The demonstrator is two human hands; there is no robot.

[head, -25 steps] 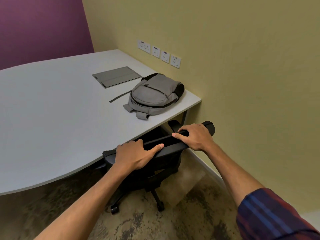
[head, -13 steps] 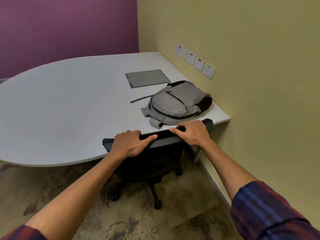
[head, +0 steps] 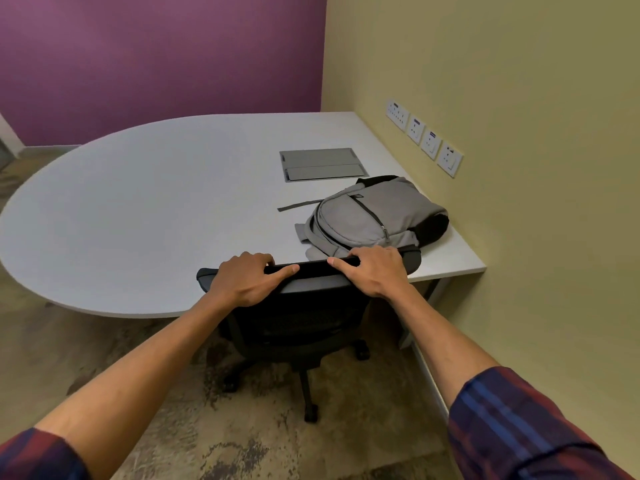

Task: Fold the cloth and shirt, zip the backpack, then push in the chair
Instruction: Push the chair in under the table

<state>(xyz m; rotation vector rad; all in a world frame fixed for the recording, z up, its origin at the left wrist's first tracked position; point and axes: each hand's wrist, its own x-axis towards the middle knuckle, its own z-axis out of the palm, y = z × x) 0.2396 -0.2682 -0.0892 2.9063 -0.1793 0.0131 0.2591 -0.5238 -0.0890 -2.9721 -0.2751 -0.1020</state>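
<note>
Both hands, left [head: 247,278] and right [head: 375,270], grip the chair [head: 304,317] backrest, now tucked further under the surface [head: 138,216]; the task nears completion.

A purple wall [head: 156,64] is met by a yellow wall [head: 502,81], where sockets [head: 424,136] are mounted above a white table [head: 156,209]; mottled carpet [head: 259,427] is laid below.

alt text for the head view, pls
Both hands, left hand and right hand, grip the top of a black office chair at a white table. A grey backpack lies on the table.
</note>
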